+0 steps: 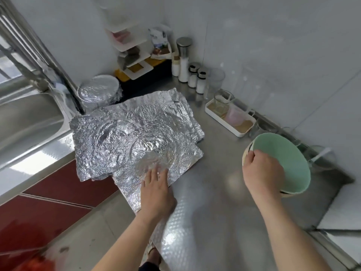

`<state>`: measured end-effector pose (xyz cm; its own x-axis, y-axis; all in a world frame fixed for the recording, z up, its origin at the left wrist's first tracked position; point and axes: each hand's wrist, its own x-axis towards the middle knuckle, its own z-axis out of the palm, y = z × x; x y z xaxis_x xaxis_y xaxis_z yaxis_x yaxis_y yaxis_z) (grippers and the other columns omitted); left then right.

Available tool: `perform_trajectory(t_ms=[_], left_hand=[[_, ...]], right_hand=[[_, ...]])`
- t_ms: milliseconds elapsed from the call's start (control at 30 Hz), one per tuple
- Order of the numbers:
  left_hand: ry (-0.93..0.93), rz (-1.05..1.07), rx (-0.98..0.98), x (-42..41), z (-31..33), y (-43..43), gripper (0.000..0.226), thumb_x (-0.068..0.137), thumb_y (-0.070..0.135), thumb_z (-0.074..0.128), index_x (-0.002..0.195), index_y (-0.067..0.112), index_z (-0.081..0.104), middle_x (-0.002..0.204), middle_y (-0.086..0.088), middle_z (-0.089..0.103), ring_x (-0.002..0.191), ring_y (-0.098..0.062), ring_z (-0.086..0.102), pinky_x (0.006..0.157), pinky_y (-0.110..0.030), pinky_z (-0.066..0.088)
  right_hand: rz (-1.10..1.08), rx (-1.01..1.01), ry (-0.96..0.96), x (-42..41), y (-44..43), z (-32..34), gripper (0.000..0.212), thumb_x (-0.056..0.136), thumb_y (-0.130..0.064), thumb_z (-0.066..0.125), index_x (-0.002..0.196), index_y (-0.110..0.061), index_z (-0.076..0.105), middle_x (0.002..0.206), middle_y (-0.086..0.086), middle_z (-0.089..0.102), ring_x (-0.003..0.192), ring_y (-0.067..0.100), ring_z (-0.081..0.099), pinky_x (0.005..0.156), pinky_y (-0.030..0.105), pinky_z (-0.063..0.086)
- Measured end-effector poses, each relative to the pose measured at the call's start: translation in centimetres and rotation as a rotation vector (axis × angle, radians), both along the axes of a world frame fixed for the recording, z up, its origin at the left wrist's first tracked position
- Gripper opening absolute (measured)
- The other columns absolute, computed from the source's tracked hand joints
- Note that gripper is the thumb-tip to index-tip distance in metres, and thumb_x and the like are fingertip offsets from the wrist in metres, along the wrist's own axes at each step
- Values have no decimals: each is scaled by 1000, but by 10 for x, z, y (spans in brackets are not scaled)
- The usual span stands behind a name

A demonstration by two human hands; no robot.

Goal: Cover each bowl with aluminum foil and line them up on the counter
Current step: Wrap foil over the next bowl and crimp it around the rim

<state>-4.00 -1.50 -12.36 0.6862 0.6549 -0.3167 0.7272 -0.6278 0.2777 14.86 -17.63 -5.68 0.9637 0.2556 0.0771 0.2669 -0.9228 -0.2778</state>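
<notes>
Pressing foil sheet point(175, 159) flat, straight-fingered left hand point(156, 192) is steadying it while right hand point(261, 173) is gripping rim of green bowl point(283, 153), likely for covering

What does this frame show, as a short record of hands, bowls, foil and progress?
left hand: fingers straight, resting on the foil sheets
right hand: grips the green bowl by its rim, tilted
foil: crumpled, piled on the counter
covered bowl: one, by the sink
progress: green bowl not yet covered
</notes>
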Motion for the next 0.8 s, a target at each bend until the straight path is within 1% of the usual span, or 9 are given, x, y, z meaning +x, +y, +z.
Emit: perform_trajectory(t_ms=[100,233,300,367,467,533,633,733,800], left_hand=[[-163,-122,-57,19,18,-20,60,90,23,37,149,19,31,162,-12,11,148,-31,9,119,-37,13],[-433,-137,-251,45,36,-42,57,77,21,38,130,17,58,145,-5,46,130,-24,45,104,-25,34],[-556,-111,-366,55,46,-49,37,86,14,46,117,18,67,121,2,63,108,-15,60,93,-21,44],[-644,-21,-540,65,61,-54,25,92,11,52,105,21,71,100,10,69,91,-4,64,85,-23,49],[-762,102,-662,71,72,-47,20,84,23,54,93,29,71,91,12,72,87,-6,67,83,-25,52],[-683,93,-536,64,65,-31,25,80,16,57,97,27,71,96,11,72,91,-8,66,87,-25,52],[-330,42,-226,35,38,-5,41,82,5,58,118,23,66,125,2,64,117,-17,57,98,-27,43],[9,-20,-84,0,7,7,62,87,19,57,145,26,38,157,-8,27,144,-29,24,114,-40,30],[118,-33,-47,-18,-9,8,70,92,24,52,153,27,18,163,-8,6,149,-31,7,118,-47,24]], right_hand=[[-32,80,-93,-2,-1,7,27,93,-12,47,67,-6,46,70,25,61,58,32,37,54,34,22],[-22,246,-310,-7,-7,17,25,79,-12,52,56,-9,42,50,23,52,47,27,26,52,29,22],[4,235,-408,-14,-8,28,23,75,-13,58,55,-9,48,46,17,50,41,32,34,54,28,23],[68,225,-500,-21,-7,37,20,76,-14,62,59,-10,54,49,12,53,45,33,47,57,28,22],[307,336,-529,-31,2,42,11,83,-15,62,73,-12,63,58,6,59,57,32,55,60,34,22],[454,367,-495,-41,12,38,8,84,-16,63,78,-14,67,62,-1,60,63,26,55,62,32,22],[597,363,-388,-56,28,18,10,85,-17,61,78,-18,67,68,-7,63,69,21,56,64,35,30],[643,300,-279,-61,33,-14,8,82,-15,63,77,-21,66,69,-7,63,72,21,57,64,37,36],[626,268,-230,-64,32,-33,10,77,-12,67,76,-22,66,68,-7,63,71,21,58,64,36,34]])
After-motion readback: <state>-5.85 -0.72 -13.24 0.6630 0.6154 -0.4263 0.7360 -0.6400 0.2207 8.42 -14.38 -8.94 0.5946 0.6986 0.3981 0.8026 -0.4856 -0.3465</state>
